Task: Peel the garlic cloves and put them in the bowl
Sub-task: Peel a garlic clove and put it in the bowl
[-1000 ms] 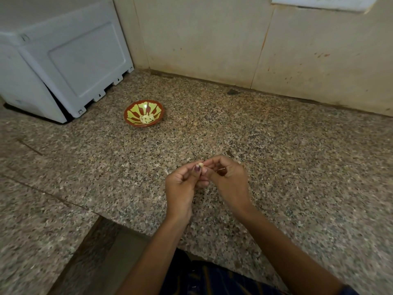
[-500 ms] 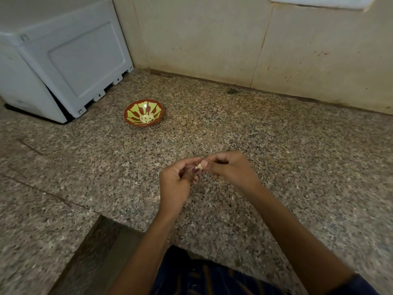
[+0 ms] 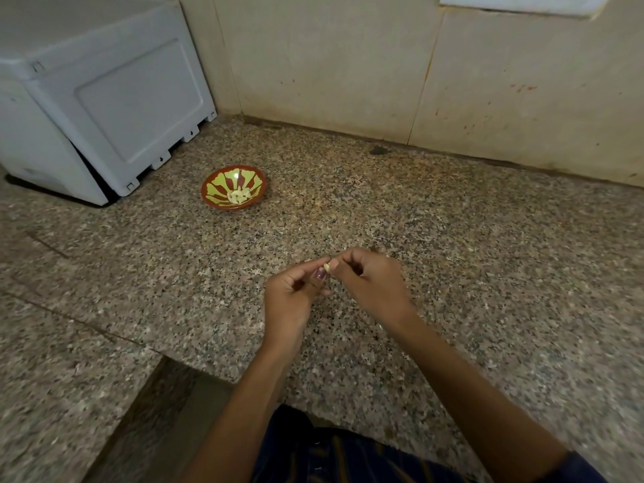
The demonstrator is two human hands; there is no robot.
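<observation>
A small pale garlic clove (image 3: 327, 266) sits between the fingertips of both hands, just above the granite counter. My left hand (image 3: 291, 301) pinches it from the left with thumb and forefinger. My right hand (image 3: 369, 284) pinches it from the right, its other fingers curled under. The red and yellow-green bowl (image 3: 212, 196) stands far to the upper left, with several peeled cloves (image 3: 239, 195) lying in its bottom.
A grey plastic box (image 3: 104, 95) stands at the back left, close to the bowl. A beige tiled wall (image 3: 383, 64) closes the back. The speckled granite counter (image 3: 488, 256) has a cut-out edge in front of me at lower left.
Both hands have shifted slightly up and to the right while working the clove between their fingertips. The bowl has not moved.
</observation>
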